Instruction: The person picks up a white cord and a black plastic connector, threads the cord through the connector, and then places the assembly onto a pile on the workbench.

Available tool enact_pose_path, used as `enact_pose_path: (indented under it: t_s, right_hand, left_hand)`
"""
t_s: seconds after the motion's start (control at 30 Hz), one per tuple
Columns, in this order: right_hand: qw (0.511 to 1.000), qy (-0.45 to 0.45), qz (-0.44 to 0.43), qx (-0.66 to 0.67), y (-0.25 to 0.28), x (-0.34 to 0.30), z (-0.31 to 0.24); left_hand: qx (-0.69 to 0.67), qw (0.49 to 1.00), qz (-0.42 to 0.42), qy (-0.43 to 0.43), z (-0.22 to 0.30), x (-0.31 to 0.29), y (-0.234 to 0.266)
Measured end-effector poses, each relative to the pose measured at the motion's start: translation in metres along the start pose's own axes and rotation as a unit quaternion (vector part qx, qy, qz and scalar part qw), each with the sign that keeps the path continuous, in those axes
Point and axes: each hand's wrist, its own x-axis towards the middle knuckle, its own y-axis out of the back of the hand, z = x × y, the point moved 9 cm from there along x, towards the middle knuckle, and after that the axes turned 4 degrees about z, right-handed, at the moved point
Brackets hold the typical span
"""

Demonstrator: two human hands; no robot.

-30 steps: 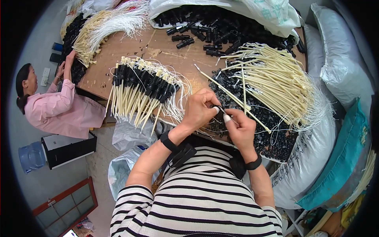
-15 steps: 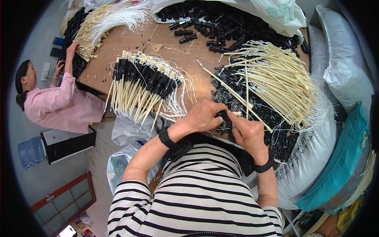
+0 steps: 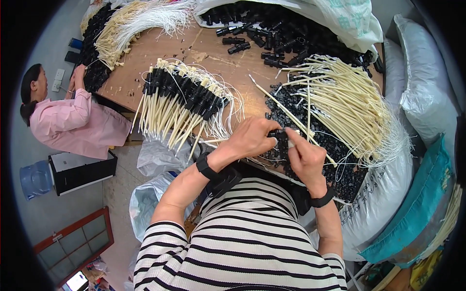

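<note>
My left hand (image 3: 253,139) and my right hand (image 3: 307,157) meet at the table's near edge, fingers closed on one small black plastic fitting (image 3: 277,132). Fingers cover most of it, and a short pale end shows by the right fingertips. Left of my hands lies a row of cream tubes (image 3: 162,114) capped with black sleeves (image 3: 194,97), white strings trailing from them. To the right, a fan of loose cream tubes (image 3: 347,109) rests over a spread of small black pieces (image 3: 286,104). A single cream tube (image 3: 286,114) slants just beyond my right hand.
Black cylindrical connectors (image 3: 276,43) spill from a white sack (image 3: 357,22) at the back. Stuffed silvery sacks (image 3: 422,72) and a teal sack (image 3: 412,208) stand along the right. A co-worker in pink (image 3: 73,116) is at the table's left end, near bundled white strings (image 3: 155,19).
My right index finger has straightened and lifted beside the black fitting, while both hands stay together. The co-worker's raised hand has come down, and the view has shifted slightly.
</note>
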Motion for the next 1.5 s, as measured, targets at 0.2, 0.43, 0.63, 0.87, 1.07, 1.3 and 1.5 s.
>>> enact_pose_path:
  t_s: [0.2, 0.43, 0.63, 0.87, 1.07, 1.3, 1.5]
  right_hand:
    - [0.946, -0.283, -0.052, 0.151, -0.012, -0.003, 0.034]
    - [0.962, -0.21, 0.075, 0.157, -0.004, 0.007, 0.018]
    - [0.99, 0.025, -0.136, -0.043, -0.018, 0.018, -0.021]
    - [0.948, -0.16, -0.009, -0.274, 0.018, 0.003, 0.053]
    - [0.955, -0.165, 0.027, -0.244, 0.027, -0.008, 0.085]
    - [0.969, -0.242, -0.01, -0.045, 0.034, -0.008, 0.082]
    - [0.942, -0.319, -0.033, 0.103, 0.023, -0.022, 0.09]
  left_hand:
    - [0.207, 0.959, 0.088, -0.171, 0.032, -0.02, 0.001]
    - [0.258, 0.93, 0.183, -0.189, 0.03, -0.036, 0.054]
    - [0.458, 0.783, 0.412, -0.085, -0.003, -0.054, 0.156]
    - [0.236, 0.924, 0.224, -0.2, 0.008, 0.054, 0.073]
    - [0.293, 0.929, 0.16, -0.161, -0.023, 0.125, 0.049]
    - [0.306, 0.934, 0.134, -0.125, -0.04, 0.11, 0.044]
    - [0.121, 0.967, 0.178, -0.135, -0.025, 0.072, 0.055]
